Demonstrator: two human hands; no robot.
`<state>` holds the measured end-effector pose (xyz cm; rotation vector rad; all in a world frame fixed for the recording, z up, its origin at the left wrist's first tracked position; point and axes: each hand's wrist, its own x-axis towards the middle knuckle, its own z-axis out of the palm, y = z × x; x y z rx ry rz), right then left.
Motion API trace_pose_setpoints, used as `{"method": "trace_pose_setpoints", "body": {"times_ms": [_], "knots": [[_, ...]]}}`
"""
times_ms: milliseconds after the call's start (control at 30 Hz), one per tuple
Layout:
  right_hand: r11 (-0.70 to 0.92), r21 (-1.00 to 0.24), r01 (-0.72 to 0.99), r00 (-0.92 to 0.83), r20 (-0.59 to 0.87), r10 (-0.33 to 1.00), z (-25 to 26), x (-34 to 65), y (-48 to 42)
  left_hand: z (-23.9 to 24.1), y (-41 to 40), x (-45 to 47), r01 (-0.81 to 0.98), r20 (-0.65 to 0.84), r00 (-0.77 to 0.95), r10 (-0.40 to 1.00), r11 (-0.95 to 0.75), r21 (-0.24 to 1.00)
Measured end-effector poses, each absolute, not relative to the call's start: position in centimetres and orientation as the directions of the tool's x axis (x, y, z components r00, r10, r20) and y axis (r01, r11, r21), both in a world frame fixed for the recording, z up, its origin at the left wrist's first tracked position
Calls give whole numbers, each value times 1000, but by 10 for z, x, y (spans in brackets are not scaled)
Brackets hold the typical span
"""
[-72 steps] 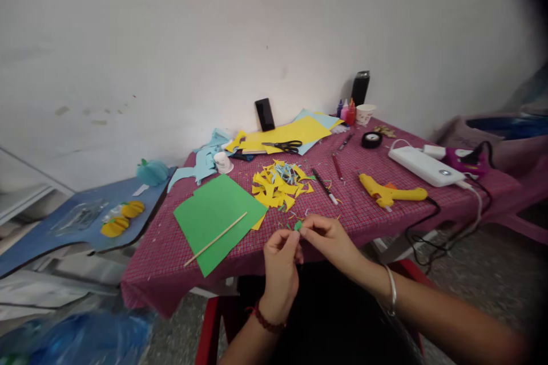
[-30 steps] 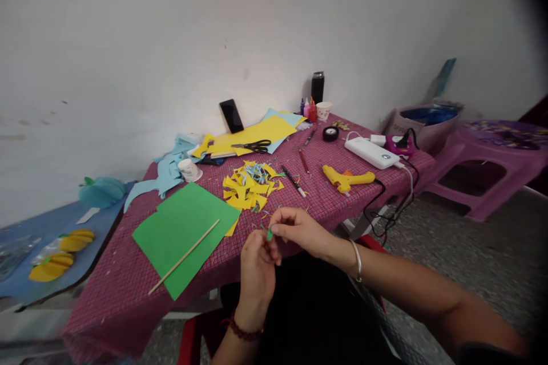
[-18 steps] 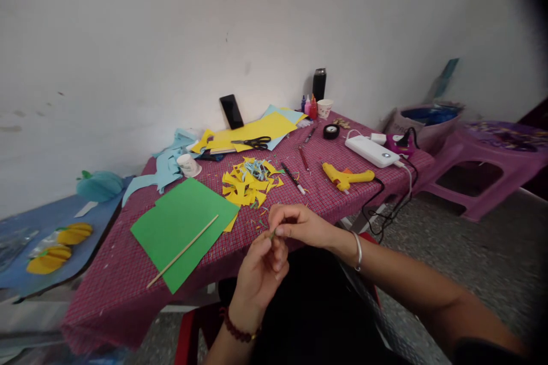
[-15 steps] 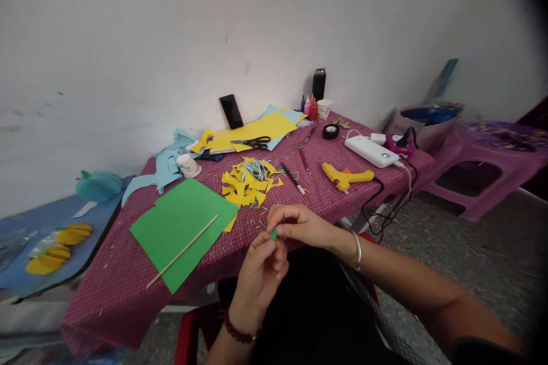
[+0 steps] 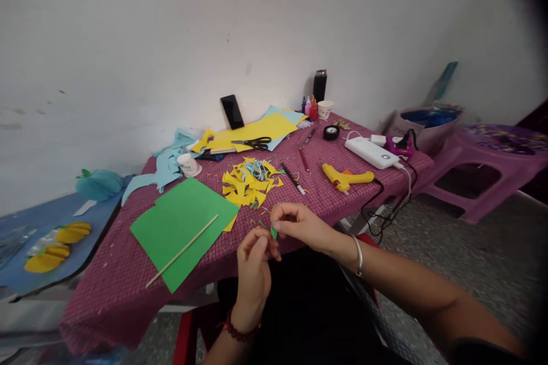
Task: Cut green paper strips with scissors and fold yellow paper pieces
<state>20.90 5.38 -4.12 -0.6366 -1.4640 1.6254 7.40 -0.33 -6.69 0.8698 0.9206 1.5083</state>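
A small green paper piece [image 5: 274,232] is pinched between the thumb and fingers of my right hand [image 5: 303,228], just past the table's front edge. My left hand [image 5: 253,265] is close on its left, with the fingers loosely bent and slightly apart, and nothing visible in them. Its fingertips are beside the green piece; whether they touch it is hard to tell. Left of my hands, green paper sheets [image 5: 171,228] lie on the table with a thin wooden stick [image 5: 182,251] across them. A heap of yellow and light blue paper scraps [image 5: 242,185] sits beyond my hands.
On the checked tablecloth [image 5: 107,296] are a yellow glue gun [image 5: 347,177], a white power bank [image 5: 370,151], a marker [image 5: 293,178], black tape [image 5: 331,132], scissors [image 5: 257,142] and a paper cup [image 5: 189,165]. Yellow paper pumpkins [image 5: 47,258] lie at far left. A pink stool [image 5: 479,182] stands right.
My left hand has drawn slightly left and down from the green paper piece, and its fingers have loosened. My right hand still holds the piece, having shifted slightly right.
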Motion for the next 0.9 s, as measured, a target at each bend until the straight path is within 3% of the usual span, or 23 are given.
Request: {"method": "trace_pose_setpoints", "body": {"times_ms": [233, 433, 533, 633, 700, 767, 900], "knots": [[111, -979, -171, -503, 183, 845, -43, 206, 51, -66, 3, 71, -269, 86, -164, 983, -128, 955], [-8, -986, -169, -575, 92, 813, -47, 220, 61, -58, -6, 63, -186, 100, -165, 981, -130, 974], [-11, -984, -178, -465, 74, 882, -52, 229, 74, -34, -13, 37, -183, 105, -306, 946, -167, 969], [-58, -982, -178, -339, 6, 941, -57, 239, 91, 3, -4, -22, -94, 135, -630, 765, -248, 964], [-83, -980, -180, -269, -32, 963, -60, 246, 105, 28, 17, -75, 111, 206, -742, 638, -185, 976], [-77, -983, -167, -197, -43, 979, -62, 255, 119, 47, 50, -131, 171, 243, -781, 575, -177, 969], [-46, -991, -128, -21, -44, 999, -74, 269, 141, 50, 121, -221, 194, 41, -696, 717, 132, 972]]}}
